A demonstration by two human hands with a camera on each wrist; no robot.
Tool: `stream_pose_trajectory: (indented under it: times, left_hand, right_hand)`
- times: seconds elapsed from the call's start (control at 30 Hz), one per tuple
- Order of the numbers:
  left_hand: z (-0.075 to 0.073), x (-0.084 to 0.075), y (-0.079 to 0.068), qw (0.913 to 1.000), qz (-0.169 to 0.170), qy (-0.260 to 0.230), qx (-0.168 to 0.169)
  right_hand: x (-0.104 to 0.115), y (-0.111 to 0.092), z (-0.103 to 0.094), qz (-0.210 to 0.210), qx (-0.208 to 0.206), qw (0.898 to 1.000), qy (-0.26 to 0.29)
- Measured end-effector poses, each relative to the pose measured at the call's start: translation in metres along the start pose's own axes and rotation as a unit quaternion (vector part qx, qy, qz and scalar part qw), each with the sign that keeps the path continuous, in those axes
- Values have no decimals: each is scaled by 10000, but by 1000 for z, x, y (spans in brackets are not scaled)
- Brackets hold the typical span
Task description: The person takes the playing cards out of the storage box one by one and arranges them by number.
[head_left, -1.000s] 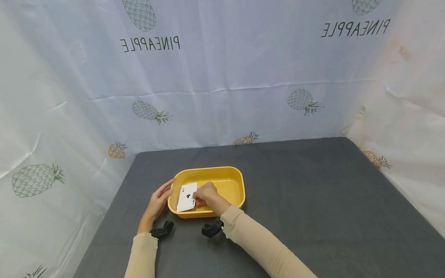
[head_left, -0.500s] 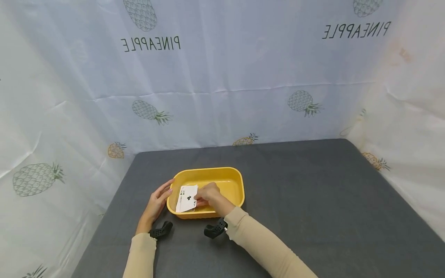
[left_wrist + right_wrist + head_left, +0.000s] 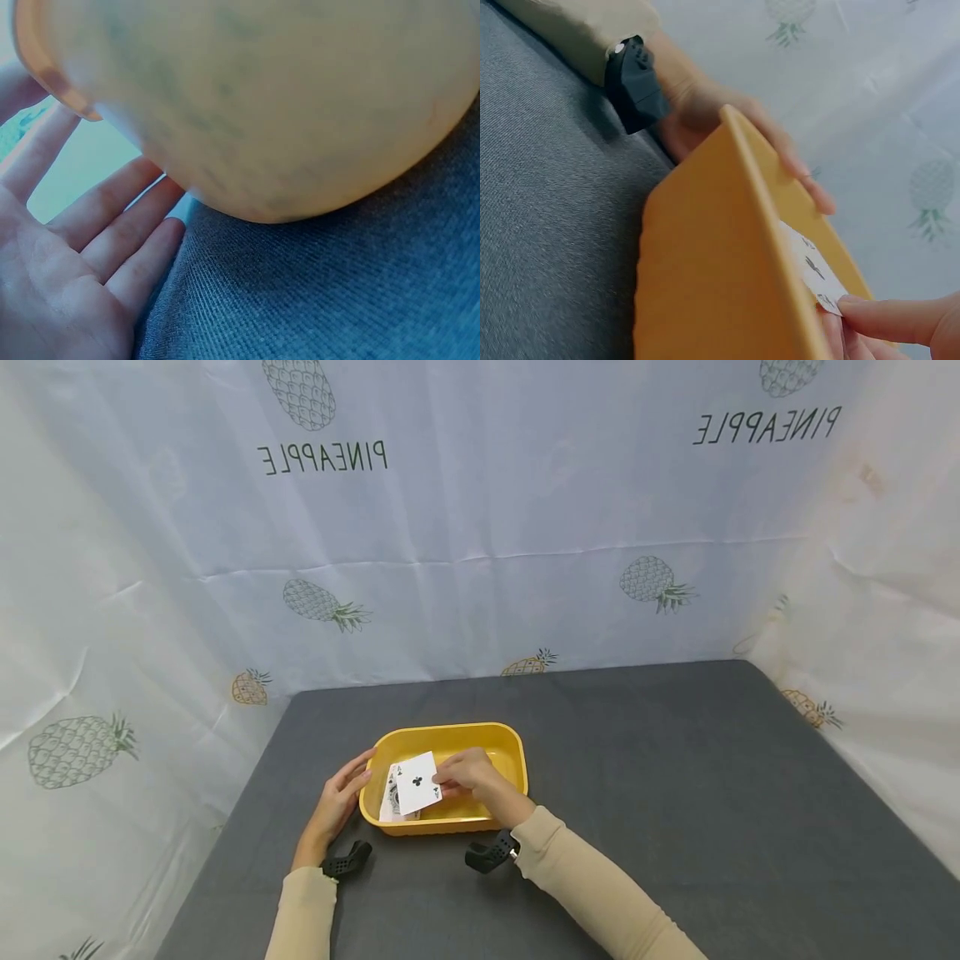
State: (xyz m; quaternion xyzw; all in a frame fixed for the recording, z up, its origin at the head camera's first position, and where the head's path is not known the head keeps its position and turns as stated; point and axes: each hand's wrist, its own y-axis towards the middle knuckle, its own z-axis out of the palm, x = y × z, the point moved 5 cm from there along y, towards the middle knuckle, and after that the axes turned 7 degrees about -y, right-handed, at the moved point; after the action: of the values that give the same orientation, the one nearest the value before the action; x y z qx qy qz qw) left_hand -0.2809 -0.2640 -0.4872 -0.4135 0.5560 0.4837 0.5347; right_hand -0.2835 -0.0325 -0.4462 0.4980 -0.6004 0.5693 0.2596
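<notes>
My right hand [image 3: 468, 770] pinches the right edge of a white playing card [image 3: 417, 782] with a single black club at its middle. In the right wrist view the thumb lies on the card's face and the fingers are under it. The card is tilted over the left part of a yellow plastic tray [image 3: 491, 727]. Below it more playing cards [image 3: 388, 806] lie in the tray, the top one with a dark ornate print, largely covered. My left hand [image 3: 337, 797] rests against the tray's left end. In the left wrist view its fingers [image 3: 124, 225] are mostly straight against the outer wall.
The tray stands on a dark grey cloth-covered table [image 3: 637, 760], left of its middle. White curtains [image 3: 480, 610] with pineapple prints hang behind and at both sides. Each wrist wears a black camera band [image 3: 348, 860].
My right hand has drawn the club card up and to the right, uncovering the ornate card beneath. The left hand and the tray have hardly moved.
</notes>
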Motion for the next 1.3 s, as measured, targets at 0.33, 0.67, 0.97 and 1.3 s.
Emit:
stream_pose_trajectory:
  times: [0.33, 0.67, 0.97, 1.3]
  left_hand:
    - [3, -2, -1, 9999, 3, -115, -32]
    - [2, -1, 1, 9999, 88, -98, 21]
    - [0, 0, 0, 9999, 62, -96, 30]
    - [-1, 2, 1, 10000, 9, -18, 10]
  right_hand:
    - [11, -8, -22, -274, 61, 9995, -129]
    - [20, -13, -42, -413, 48, 9987, -309]
    - [22, -14, -64, -356, -163, 9987, -314]
    - [22, -12, -84, -308, -294, 9985, -335]
